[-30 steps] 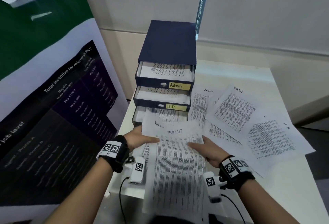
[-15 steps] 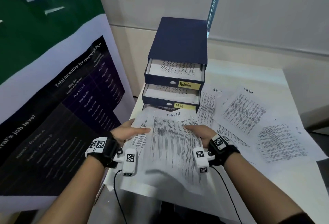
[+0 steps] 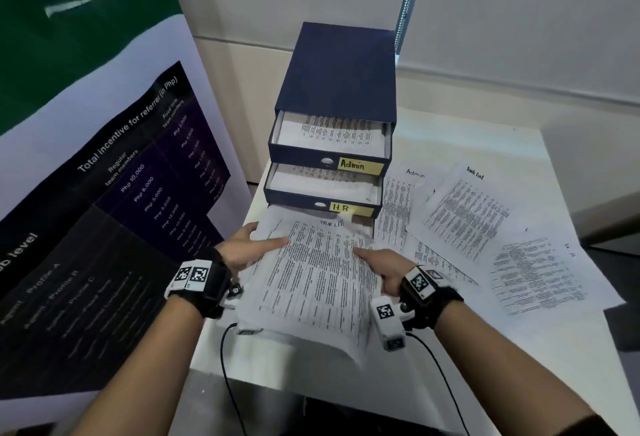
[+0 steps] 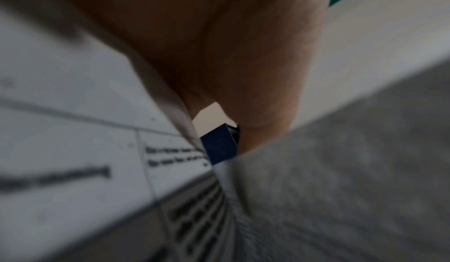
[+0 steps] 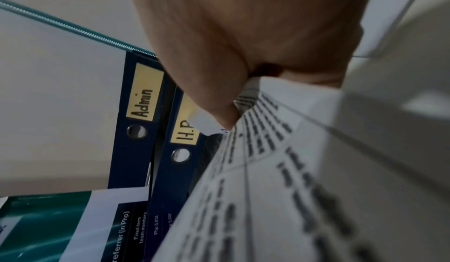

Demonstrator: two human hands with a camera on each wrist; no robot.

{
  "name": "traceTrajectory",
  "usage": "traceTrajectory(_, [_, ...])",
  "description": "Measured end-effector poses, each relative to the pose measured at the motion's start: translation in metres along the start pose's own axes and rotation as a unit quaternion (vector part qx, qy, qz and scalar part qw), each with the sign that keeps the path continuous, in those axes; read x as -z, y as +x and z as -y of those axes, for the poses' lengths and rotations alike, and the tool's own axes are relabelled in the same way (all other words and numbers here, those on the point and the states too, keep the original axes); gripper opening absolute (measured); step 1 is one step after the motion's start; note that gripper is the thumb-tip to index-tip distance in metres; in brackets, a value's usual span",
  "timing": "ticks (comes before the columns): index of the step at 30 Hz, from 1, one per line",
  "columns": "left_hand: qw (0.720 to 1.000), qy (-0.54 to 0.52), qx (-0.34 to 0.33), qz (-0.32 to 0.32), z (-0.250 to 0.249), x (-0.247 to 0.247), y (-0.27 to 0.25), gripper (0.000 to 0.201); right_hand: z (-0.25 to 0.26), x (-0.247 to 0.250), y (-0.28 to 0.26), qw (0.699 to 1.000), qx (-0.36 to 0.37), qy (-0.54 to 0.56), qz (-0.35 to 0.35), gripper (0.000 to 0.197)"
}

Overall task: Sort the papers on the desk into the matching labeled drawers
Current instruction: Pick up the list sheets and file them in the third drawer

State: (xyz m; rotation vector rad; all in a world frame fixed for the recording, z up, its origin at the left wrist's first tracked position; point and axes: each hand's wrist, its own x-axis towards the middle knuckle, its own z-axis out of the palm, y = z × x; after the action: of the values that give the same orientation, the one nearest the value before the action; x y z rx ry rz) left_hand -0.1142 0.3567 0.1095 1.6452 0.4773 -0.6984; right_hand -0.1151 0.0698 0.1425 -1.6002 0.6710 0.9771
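Note:
A navy drawer unit [image 3: 341,75] stands at the desk's back left, with its "Admin" drawer [image 3: 329,158] and "HR" drawer [image 3: 322,203] pulled out and holding papers. Both hands hold a stack of "Task List" papers [image 3: 315,273] whose far edge reaches under the HR drawer, over the lowest drawer, which is hidden. My left hand [image 3: 249,248] pinches the stack's left edge, thumb on top. My right hand [image 3: 377,262] pinches the right edge, thumb on top. The right wrist view shows the thumb [image 5: 219,96] on the printed sheet [image 5: 268,179] beside the labels.
Several loose printed sheets lie on the white desk [image 3: 519,349] at right, among them an "Admin" sheet [image 3: 398,207], a "Task List" sheet [image 3: 467,210] and an "HR" sheet [image 3: 540,273]. A large standing banner [image 3: 86,193] borders the desk's left side.
Both hands have carried the Task List stack forward from near the desk's front edge toward the drawer unit; its far edge now lies under the HR drawer.

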Motion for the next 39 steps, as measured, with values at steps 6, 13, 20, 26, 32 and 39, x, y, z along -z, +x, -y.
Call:
traceTrajectory(6, [0.998, 0.053, -0.018, -0.014, -0.004, 0.013, 0.010, 0.077, -0.009, 0.009, 0.013, 0.996, -0.044, 0.050, 0.062, 0.043])
traceTrajectory(13, [0.995, 0.028, -0.031, -0.089, 0.001, 0.002, 0.039, 0.095, -0.012, 0.023, 0.028, 0.996, -0.026, 0.044, 0.076, 0.051])
traceTrajectory(20, [0.981, 0.166, -0.011, -0.095, -0.014, 0.002, 0.022, 0.084, 0.000, 0.018, 0.035, 0.998, 0.019, 0.047, 0.040, 0.027])
traceTrajectory(26, [0.973, 0.087, -0.074, -0.200, -0.013, -0.008, 0.029, 0.027, -0.014, 0.033, 0.028, 0.980, -0.006, -0.036, 0.195, 0.021])
traceTrajectory(32, [0.995, 0.077, -0.021, -0.066, -0.023, -0.017, 0.022, 0.022, 0.017, 0.031, 0.045, 0.987, 0.069, 0.135, 0.044, 0.017])
traceTrajectory(39, [0.986, 0.043, -0.055, -0.154, -0.020, -0.034, 0.058, 0.017, 0.013, 0.018, 0.054, 0.957, 0.135, 0.254, -0.021, 0.041])
